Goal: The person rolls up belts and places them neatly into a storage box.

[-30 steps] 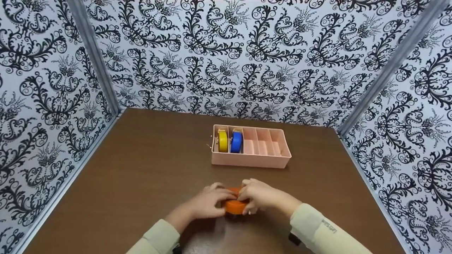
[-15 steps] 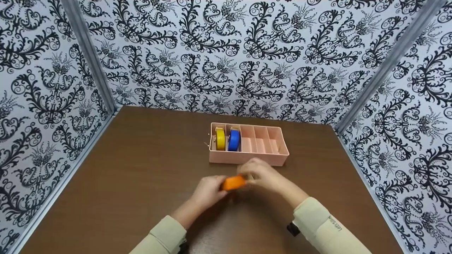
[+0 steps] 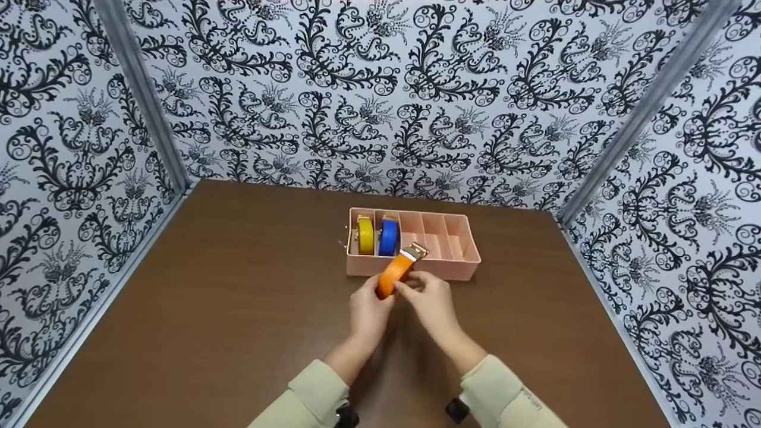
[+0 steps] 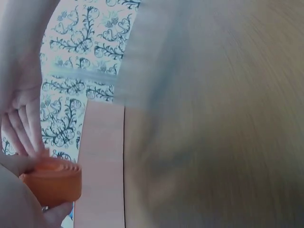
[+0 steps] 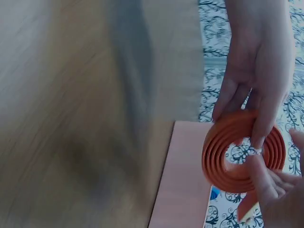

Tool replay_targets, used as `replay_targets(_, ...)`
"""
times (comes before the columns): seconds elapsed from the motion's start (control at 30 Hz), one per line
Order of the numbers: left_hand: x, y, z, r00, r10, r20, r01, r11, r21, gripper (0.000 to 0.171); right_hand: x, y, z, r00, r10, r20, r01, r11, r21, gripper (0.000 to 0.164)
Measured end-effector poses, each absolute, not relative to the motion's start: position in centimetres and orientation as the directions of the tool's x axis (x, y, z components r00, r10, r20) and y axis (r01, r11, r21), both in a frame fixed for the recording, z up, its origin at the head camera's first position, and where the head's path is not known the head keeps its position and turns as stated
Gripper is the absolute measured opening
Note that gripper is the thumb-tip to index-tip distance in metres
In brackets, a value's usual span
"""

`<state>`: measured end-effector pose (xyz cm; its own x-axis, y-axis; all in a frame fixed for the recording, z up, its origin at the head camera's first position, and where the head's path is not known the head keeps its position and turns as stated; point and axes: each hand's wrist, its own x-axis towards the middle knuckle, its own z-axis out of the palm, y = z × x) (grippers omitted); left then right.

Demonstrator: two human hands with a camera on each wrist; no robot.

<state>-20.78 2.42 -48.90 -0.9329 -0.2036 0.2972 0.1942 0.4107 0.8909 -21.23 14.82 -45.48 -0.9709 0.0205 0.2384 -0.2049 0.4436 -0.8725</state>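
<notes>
A coiled orange belt [image 3: 395, 274] with a gold-coloured buckle [image 3: 416, 250] is held up in front of the box in the head view. My left hand [image 3: 370, 306] grips the coil from the left; in the right wrist view its fingers [image 5: 264, 118] reach over the rim into the coil's hole. My right hand [image 3: 432, 297] pinches the lower right side, its thumb [image 5: 259, 173] lying across the coiled layers. The buckle end sticks up and away, overlapping the box's front wall in the head view. From the left wrist, the belt's edge [image 4: 57, 187] shows between both hands.
Beyond the hands stands a pink divided box [image 3: 410, 267] on the brown table [image 3: 255, 285]. A yellow coiled belt [image 3: 365, 236] and a blue coiled belt [image 3: 388, 236] occupy its two leftmost compartments. Patterned walls [image 3: 357, 107] enclose the table at the back and sides.
Both hands have lifted the orange belt from the table and moved it forward, close to the box. The coil has turned, so its buckle now points up and away to the right.
</notes>
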Motion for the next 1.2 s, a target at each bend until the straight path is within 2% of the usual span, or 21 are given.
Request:
replay_targets(0.1,-21.0,3.1,-48.7,-0.939,-0.189,0.287,0.196,0.393,0.899,0.041,-21.6,14.3,-45.2,-0.965,0.062,0.254,-0.203,0.436,-0.877,0.036)
replay_targets(0.33,-22.5,3.8,-48.6,-0.937,-0.052,0.345,0.314,0.303,0.900,0.059,-23.0,15.3,-44.5,-0.956,0.107,0.273,-0.188,0.487,-0.853,0.055)
replay_targets(0.43,-23.3,3.6,-48.4,-0.949,-0.006,0.316,0.307,0.226,0.925,0.060,-23.7,15.7,-44.4,-0.949,0.132,0.287,-0.184,0.506,-0.843,0.059)
replay_targets(0.6,-25.3,2.9,-48.0,-0.964,0.070,0.257,0.264,0.116,0.958,0.052,-25.5,15.5,-44.5,-0.948,0.132,0.290,-0.177,0.540,-0.823,0.060)
replay_targets(0.73,-27.3,1.6,-47.9,-0.937,0.171,0.304,0.340,0.251,0.906,0.050,-27.3,15.5,-44.4,-0.946,0.112,0.304,-0.203,0.527,-0.826,0.050)
replay_targets(0.83,-28.7,0.1,-48.2,-0.884,0.204,0.420,0.464,0.477,0.746,0.046,-28.5,15.9,-44.2,-0.935,0.122,0.331,-0.209,0.565,-0.798,0.045)
replay_targets(0.87,-29.1,-0.4,-48.5,-0.875,0.189,0.445,0.471,0.547,0.692,0.044,-28.9,16.1,-44.2,-0.930,0.130,0.342,-0.204,0.592,-0.780,0.045)
replay_targets(0.93,-30.0,-1.4,-49.3,-0.879,0.118,0.463,0.419,0.655,0.629,0.043,-29.6,16.4,-44.3,-0.923,0.142,0.359,-0.192,0.638,-0.746,0.044)
replay_targets(1.0,-30.9,-2.2,-50.2,-0.911,0.026,0.412,0.315,0.689,0.652,0.049,-30.3,16.8,-44.6,-0.912,0.157,0.378,-0.182,0.671,-0.719,0.043)
replay_targets(1.1,-32.3,-2.7,-51.0,-0.959,-0.073,0.275,0.171,0.625,0.762,0.065,-31.4,17.3,-45.3,-0.894,0.181,0.410,-0.175,0.702,-0.691,0.042)
replay_targets(1.2,-33.6,-2.8,-51.5,-0.977,-0.094,0.190,0.108,0.550,0.828,0.077,-32.5,17.4,-46.0,-0.891,0.183,0.416,-0.171,0.714,-0.679,0.042)
